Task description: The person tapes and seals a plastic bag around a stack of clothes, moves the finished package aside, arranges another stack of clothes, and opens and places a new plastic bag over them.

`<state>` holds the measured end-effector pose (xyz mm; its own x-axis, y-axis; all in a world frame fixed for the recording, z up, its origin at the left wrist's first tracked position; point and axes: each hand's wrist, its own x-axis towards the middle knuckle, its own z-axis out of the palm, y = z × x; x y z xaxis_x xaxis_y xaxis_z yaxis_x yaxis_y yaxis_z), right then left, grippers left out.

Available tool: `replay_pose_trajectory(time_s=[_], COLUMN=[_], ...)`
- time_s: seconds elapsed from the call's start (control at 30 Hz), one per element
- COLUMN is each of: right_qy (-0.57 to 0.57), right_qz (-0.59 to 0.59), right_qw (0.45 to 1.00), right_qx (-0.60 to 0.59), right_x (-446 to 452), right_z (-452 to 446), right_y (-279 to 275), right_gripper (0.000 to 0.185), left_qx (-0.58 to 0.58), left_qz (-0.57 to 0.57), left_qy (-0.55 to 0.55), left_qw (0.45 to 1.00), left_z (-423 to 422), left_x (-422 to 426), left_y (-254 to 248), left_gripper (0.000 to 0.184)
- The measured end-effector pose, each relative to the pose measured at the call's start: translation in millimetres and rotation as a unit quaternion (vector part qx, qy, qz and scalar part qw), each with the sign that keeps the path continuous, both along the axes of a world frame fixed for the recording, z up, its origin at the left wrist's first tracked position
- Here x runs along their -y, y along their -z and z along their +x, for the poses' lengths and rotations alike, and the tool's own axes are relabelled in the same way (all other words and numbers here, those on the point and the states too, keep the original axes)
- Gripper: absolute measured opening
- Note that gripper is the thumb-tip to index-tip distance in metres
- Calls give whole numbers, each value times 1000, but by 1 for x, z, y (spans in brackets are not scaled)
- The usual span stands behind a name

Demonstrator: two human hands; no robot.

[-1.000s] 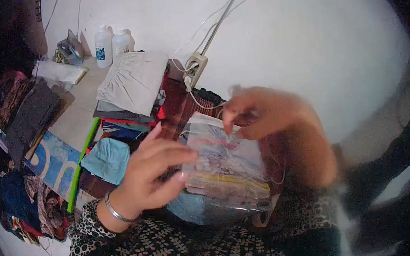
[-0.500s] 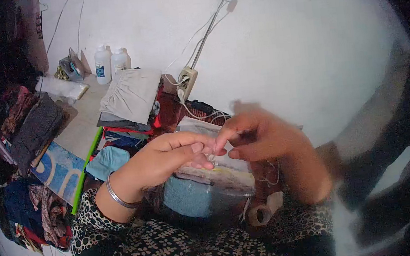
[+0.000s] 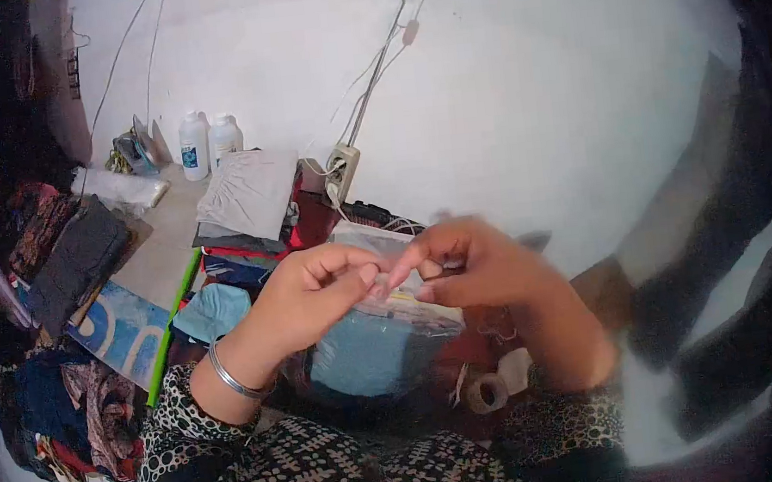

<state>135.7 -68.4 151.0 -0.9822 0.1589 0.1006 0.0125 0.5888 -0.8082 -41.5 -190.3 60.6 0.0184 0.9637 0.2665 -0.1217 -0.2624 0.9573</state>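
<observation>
My left hand (image 3: 317,294) is closed, thumb pressed toward the curled fingers, with a silver bangle on the wrist. Close against its fingertips, my right hand (image 3: 472,261) is closed too, its index finger reaching to the left hand. Whatever lies between the fingertips is too small to make out. Below both hands is a clear plastic package (image 3: 378,353) with light blue cloth inside and printed paper at its upper part, partly hidden by the hands.
A roll of tape (image 3: 487,393) lies at the lower right. Folded clothes (image 3: 250,196) are stacked at the left, beside a light blue cloth (image 3: 214,313) and a green strip (image 3: 174,326). Two white bottles (image 3: 195,146) and a power strip (image 3: 342,173) are near the wall.
My hands have come together from apart, and the left fingers have curled in. The view has shifted, so the package and the tape roll show more below the hands.
</observation>
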Motion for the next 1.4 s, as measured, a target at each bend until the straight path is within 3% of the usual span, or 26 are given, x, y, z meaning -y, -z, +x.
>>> replay_pose_trajectory(time_s=[0.1,0.17,0.27,0.5,0.7,1.0,1.1,1.17,1.27,1.4], right_qy=[-3,-5,9,-24,3,11,9,13,2,12], right_qz=[-18,-55,-58,-20,-78,-53,-62,-75,-111,-82], right_qw=[999,997,997,999,995,997,997,996,993,995], right_qx=[41,50,57,33,60,54,50,53,28,47], right_x=[5,11,20,27,38,45,49,51,52,58], right_z=[3,6,8,15,20,22,22,22,21,20], right_y=[-5,-3,0,0,2,-4,-4,-4,4,-6], right_gripper=[25,24,23,19,20,24,23,21,20,20], left_qx=[14,103,144,56,30,41,92,156,211,212], left_qz=[75,16,9,90,108,81,56,-34,-48,-53], left_qy=[-54,53,97,61,3,37,80,101,176,184], left_qw=[996,993,985,992,994,995,991,982,960,958], left_z=[6,7,11,13,20,17,19,22,20,19], left_x=[2,5,6,16,29,32,34,37,35,36], left_y=[-2,-2,7,5,-1,6,6,6,10,13], left_gripper=[23,22,20,19,19,18,18,19,20,20])
